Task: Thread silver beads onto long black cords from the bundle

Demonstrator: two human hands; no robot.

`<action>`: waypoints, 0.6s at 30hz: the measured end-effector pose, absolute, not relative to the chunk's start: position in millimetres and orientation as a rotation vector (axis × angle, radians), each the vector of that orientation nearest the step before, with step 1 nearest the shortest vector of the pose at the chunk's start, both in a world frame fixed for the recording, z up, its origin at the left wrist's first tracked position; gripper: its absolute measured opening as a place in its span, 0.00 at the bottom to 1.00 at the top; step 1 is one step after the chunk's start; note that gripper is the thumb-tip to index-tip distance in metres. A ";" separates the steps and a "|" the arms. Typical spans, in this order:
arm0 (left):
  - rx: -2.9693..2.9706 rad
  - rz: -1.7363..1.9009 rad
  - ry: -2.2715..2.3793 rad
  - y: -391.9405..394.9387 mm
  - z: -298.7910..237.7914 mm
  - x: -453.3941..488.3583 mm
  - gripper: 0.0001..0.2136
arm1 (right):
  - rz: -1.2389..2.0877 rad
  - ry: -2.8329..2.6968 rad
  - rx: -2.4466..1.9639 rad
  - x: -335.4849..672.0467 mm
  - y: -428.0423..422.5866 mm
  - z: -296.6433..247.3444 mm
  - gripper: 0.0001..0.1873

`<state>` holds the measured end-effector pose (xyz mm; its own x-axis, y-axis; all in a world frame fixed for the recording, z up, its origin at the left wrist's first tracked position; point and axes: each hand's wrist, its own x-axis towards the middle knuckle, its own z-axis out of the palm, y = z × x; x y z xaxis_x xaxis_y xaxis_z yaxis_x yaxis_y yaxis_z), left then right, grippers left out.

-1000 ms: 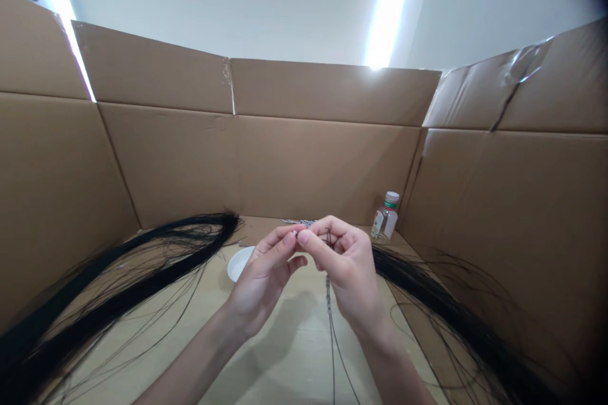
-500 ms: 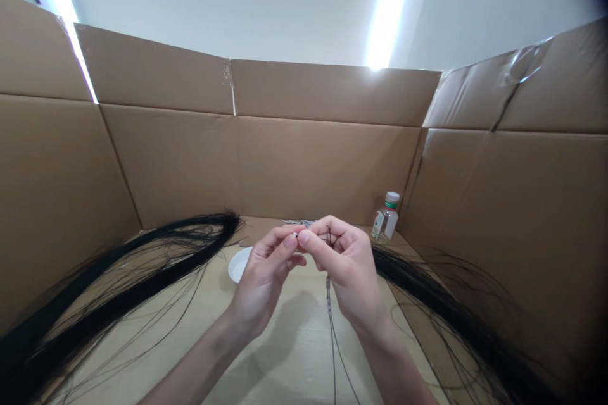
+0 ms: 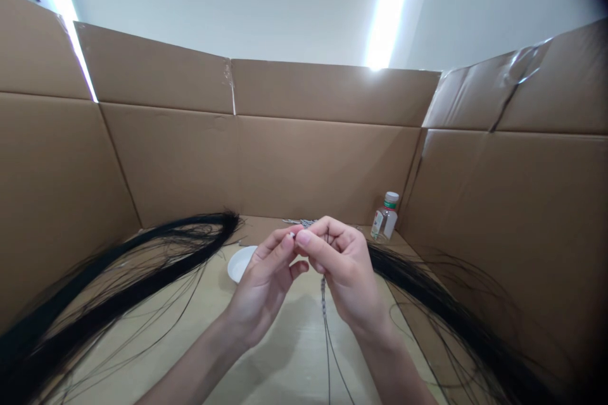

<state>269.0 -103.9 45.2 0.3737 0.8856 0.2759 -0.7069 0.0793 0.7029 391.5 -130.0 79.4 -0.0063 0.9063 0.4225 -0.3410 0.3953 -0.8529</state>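
where the fingertips meet, the left hand (image 3: pixel 263 281) and right hand (image 3: pixel 344 275) are both pinched shut on a thin strand of hair (image 3: pixel 325 323) that hangs down between the wrists; a white dish (image 3: pixel 240 262) lies just behind the left hand, long black hair bundles (image 3: pixel 142 266) flank both sides, a small bottle (image 3: pixel 384 218) stands in the cardboard corner

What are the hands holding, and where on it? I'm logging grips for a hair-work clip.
Both hands, left hand and right hand, pinch the top end of a thin strand of dark hair between fingertips; the rest hangs below.
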 end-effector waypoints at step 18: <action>1.065 1.263 0.331 -101.0 47.0 259.7 0.08 | 1.241 -1.111 -0.534 392.9 -127.1 79.3 0.14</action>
